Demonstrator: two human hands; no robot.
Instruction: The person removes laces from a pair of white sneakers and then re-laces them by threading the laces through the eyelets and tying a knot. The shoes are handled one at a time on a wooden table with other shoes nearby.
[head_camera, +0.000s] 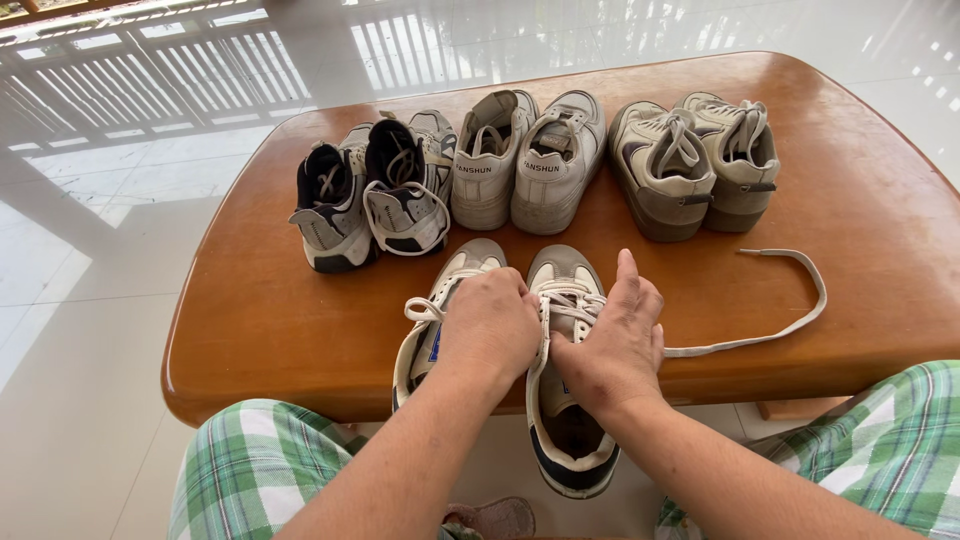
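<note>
Head view — shoe in hand: a grey-and-white sneaker (566, 400) lies at the near edge of the worktop (250, 320), toe pointing away, heel hanging off the edge toward the lap.
Twin shoe: its mate (440, 310) sits just beside it on the left, touching or nearly so, partly under the left wrist.
Left hand (492, 322): knuckles up, fingers curled shut at the eyelets between the two shoes; it seems to pinch lace, though the fingertips are hidden.
Right hand (612, 345): laid on the tongue, thumb raised, fingers folded down onto the lacing — grip closed on the white lace (790, 300).
Lace: its free end runs out to the right across the worktop, loops back and ends near the right-hand pair.
Handling: the shoe looks light, soft in the upper, stiffer at the sole — best steadied at the sides of the eyelet row; the lace is limp and flat, easiest pinched near its tip.
Far edge: three more pairs in a row — dark-and-white sneakers (370, 195), cream sneakers (525, 160), beige sneakers (695, 160).
Below: green plaid trousers (250, 470).
</note>
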